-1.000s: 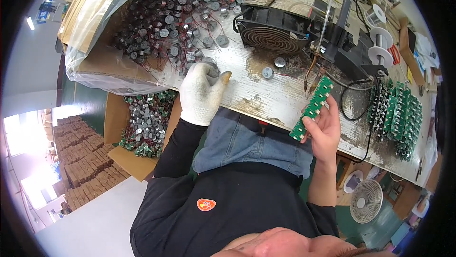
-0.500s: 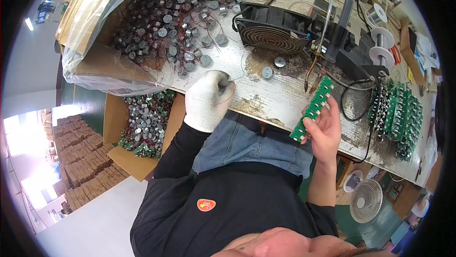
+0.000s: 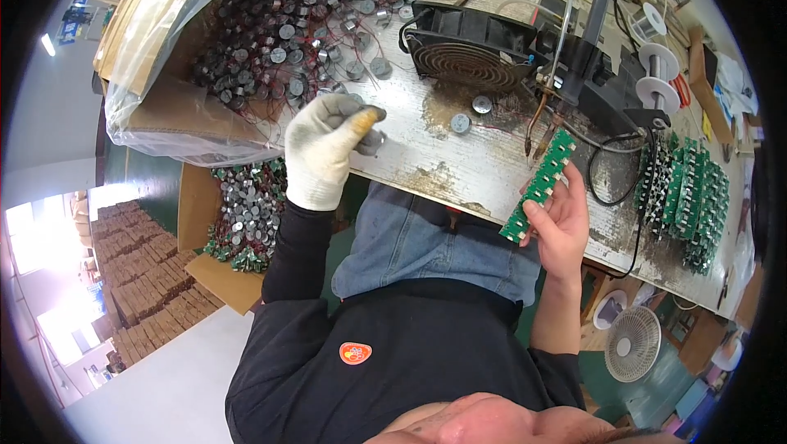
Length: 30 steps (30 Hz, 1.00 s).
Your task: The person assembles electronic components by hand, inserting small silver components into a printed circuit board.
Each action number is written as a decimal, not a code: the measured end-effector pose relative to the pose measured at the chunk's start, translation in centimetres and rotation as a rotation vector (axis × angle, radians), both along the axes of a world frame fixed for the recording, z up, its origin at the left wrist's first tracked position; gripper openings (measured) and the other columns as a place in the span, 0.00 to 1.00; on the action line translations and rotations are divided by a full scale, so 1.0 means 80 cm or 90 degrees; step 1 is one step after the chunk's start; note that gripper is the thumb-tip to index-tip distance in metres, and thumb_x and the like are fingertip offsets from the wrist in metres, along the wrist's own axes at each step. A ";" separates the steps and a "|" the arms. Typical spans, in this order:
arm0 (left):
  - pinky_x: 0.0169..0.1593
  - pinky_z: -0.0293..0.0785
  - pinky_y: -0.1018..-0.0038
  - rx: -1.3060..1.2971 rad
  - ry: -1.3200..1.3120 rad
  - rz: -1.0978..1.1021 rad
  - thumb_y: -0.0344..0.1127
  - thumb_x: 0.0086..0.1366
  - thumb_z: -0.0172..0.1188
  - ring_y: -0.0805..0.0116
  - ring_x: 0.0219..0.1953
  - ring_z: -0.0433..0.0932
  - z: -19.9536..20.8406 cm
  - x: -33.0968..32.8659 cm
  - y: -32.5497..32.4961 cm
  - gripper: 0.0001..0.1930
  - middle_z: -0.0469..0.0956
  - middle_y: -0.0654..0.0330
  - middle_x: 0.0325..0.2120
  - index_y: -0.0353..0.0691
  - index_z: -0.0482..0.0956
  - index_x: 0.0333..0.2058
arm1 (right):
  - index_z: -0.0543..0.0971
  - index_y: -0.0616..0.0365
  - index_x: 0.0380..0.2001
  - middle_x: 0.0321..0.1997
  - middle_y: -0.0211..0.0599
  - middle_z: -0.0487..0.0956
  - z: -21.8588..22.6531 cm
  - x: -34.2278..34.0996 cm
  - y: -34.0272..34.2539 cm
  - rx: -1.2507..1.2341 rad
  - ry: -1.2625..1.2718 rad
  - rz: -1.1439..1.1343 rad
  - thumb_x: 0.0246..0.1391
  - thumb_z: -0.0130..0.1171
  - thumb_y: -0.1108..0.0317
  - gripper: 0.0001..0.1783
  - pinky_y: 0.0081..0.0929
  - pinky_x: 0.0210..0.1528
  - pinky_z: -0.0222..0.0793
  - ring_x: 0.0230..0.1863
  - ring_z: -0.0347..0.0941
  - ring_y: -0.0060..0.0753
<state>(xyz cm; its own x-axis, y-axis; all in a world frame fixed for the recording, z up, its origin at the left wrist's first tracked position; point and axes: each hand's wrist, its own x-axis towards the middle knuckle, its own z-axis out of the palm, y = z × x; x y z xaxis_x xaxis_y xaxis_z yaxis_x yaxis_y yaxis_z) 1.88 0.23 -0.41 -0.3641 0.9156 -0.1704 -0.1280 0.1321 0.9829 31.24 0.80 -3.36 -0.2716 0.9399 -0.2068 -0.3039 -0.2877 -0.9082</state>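
In my bare right hand is a narrow green circuit board strip with small pale parts along it. Thumb and fingers clasp its near end, and its far end lies close under the soldering iron tip. My left hand, in a white glove with greyish fingertips, is closed above the table's front edge. A small grey, shiny bit shows at its fingers, too unclear to name. Beyond it spreads a heap of small round metal components with red wires. Two more round components lie before the black fan.
The black fan stands behind the work spot. Solder spools and cables are at the right, beside stacked green boards. An open carton of wired parts sits below the table's left edge. Clear plastic drapes the left box.
My left hand has moved left and slightly away from me, its wrist turning and fingers lifting. The right hand and the circuit board strip have stayed in place.
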 end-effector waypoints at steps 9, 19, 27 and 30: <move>0.36 0.78 0.77 0.000 -0.123 -0.037 0.35 0.63 0.61 0.67 0.32 0.81 -0.009 0.035 0.002 0.19 0.80 0.48 0.35 0.24 0.73 0.47 | 0.46 0.62 0.66 0.54 0.46 0.67 0.002 0.000 -0.002 0.021 -0.014 0.012 0.45 0.59 0.88 0.48 0.16 0.23 0.74 0.38 0.74 0.28; 0.34 0.73 0.81 -0.115 -0.033 -0.200 0.35 0.64 0.60 0.78 0.29 0.76 -0.009 0.110 -0.012 0.12 0.78 0.61 0.28 0.30 0.78 0.40 | 0.43 0.61 0.67 0.48 0.47 0.72 0.006 -0.007 -0.010 0.024 -0.111 0.034 0.49 0.59 0.85 0.48 0.14 0.22 0.71 0.30 0.74 0.22; 0.33 0.70 0.81 -0.095 0.121 -0.271 0.34 0.62 0.60 0.80 0.27 0.73 -0.009 0.132 -0.004 0.10 0.78 0.62 0.25 0.31 0.79 0.37 | 0.44 0.60 0.67 0.52 0.49 0.71 0.010 -0.008 -0.010 0.037 -0.091 0.036 0.49 0.59 0.84 0.48 0.12 0.21 0.68 0.28 0.74 0.20; 0.34 0.71 0.81 -0.154 0.003 -0.259 0.32 0.63 0.59 0.80 0.29 0.74 -0.008 0.137 -0.001 0.10 0.78 0.61 0.27 0.30 0.79 0.37 | 0.44 0.60 0.67 0.51 0.48 0.72 0.009 -0.007 -0.011 0.051 -0.097 0.044 0.49 0.59 0.84 0.47 0.12 0.21 0.67 0.27 0.74 0.19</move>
